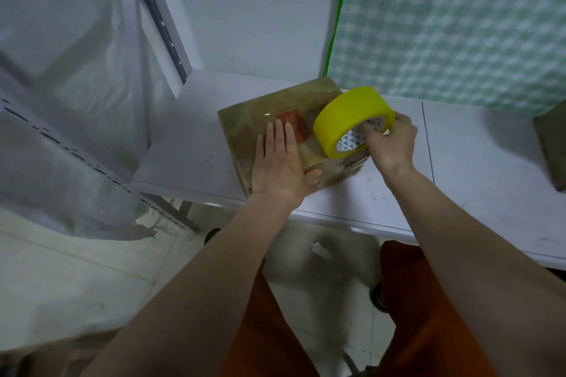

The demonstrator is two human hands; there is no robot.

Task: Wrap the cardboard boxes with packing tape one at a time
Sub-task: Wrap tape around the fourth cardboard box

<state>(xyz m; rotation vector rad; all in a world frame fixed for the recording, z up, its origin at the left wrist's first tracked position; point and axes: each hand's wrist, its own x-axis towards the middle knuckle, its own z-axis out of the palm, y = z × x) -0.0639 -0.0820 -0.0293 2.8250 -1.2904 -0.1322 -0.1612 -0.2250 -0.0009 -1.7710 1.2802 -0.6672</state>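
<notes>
Head view: our left hand [277, 167] presses flat on cardboard box [275, 119] at table [477, 193] edge; right hand [390, 141] grips yellow tape roll [352, 119] above it. We judge: keep tape taut, box pinned.

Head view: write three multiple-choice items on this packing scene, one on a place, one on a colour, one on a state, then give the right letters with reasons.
1. Where does the cardboard box sit?
A. On the floor
B. On the white table, near its front edge
C. On the person's lap

2. What colour is the tape roll?
A. Yellow
B. Brown
C. Blue

3. How does the left hand lie?
A. Curled into a fist beside the box
B. Flat, fingers straight, on top of the box
C. Hanging below the table

Answers:
1 B: the box rests on the tabletop, close to the near edge.
2 A: the roll's outer band is bright yellow.
3 B: the palm presses on the box lid while the right hand grips the roll through its core.
</notes>
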